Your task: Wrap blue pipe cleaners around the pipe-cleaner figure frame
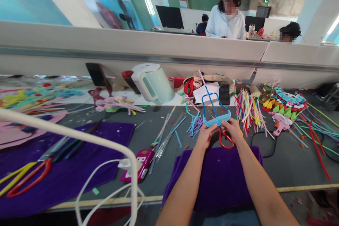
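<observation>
A blue pipe-cleaner frame stands up between my hands, with a light blue band along its bottom and a dark blue stem rising to a pale purple tip. My left hand pinches the band's lower left part. My right hand grips the same band near its right end. Red-handled scissors lie just below, partly hidden by my hands. Short purple and blue pieces lie to the left of the frame. A folded purple cloth lies under my forearms.
A pale green kettle stands behind at the left. Pipe cleaners and a pink glue gun lie to the right. Large scissors rest on purple cloth at the left. A white bent tube crosses the lower left. People sit beyond the partition.
</observation>
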Motion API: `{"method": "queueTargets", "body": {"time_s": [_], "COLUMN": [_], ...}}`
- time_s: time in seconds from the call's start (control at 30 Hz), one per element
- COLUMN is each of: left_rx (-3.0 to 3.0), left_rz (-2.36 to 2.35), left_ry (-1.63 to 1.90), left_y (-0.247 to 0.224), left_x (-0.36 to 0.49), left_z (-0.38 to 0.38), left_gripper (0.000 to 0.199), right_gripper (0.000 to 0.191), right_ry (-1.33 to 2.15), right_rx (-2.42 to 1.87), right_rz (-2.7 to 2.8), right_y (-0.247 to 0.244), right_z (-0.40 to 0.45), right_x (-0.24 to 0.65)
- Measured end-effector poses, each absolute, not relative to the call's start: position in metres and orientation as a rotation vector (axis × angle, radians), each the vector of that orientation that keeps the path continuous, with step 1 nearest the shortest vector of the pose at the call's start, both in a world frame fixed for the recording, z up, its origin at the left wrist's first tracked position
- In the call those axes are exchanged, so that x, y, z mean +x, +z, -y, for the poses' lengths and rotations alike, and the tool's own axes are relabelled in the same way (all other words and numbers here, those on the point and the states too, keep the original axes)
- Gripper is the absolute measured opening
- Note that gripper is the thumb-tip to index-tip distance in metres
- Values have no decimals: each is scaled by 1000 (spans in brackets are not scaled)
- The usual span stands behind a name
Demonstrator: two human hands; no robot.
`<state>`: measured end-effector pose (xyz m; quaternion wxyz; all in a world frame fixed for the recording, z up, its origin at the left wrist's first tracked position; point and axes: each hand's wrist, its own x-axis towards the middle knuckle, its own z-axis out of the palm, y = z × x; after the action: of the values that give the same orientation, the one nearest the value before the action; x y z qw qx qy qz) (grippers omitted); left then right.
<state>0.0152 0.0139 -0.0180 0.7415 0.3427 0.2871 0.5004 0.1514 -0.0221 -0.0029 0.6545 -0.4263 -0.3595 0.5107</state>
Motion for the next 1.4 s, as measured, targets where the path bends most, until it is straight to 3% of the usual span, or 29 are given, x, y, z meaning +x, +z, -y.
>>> {"method": "queueTargets", "body": {"time_s": [0.4,0.87,1.13,1.4], "left_rx": [641,561,531,524], "left_rz": [-619,-621,-593,-587], "left_ry": [1170,1167,1178,1173], "left_y": [-20,-20,-21,-18], "left_x": [13,13,12,11], "left_z": [-20,-23,-23,-21], "left_gripper": [37,39,35,33], "right_gripper": [31,31,17,19], "right_ry": [1020,-160,-157,-56], "right_rx": [-1073,-1473,-2037,-2150], "right_rz": [1011,464,796,775], "right_y": [2,-3,-12,-22], "right_z": [22,38,41,33], "right_x": [161,258,263,265]}}
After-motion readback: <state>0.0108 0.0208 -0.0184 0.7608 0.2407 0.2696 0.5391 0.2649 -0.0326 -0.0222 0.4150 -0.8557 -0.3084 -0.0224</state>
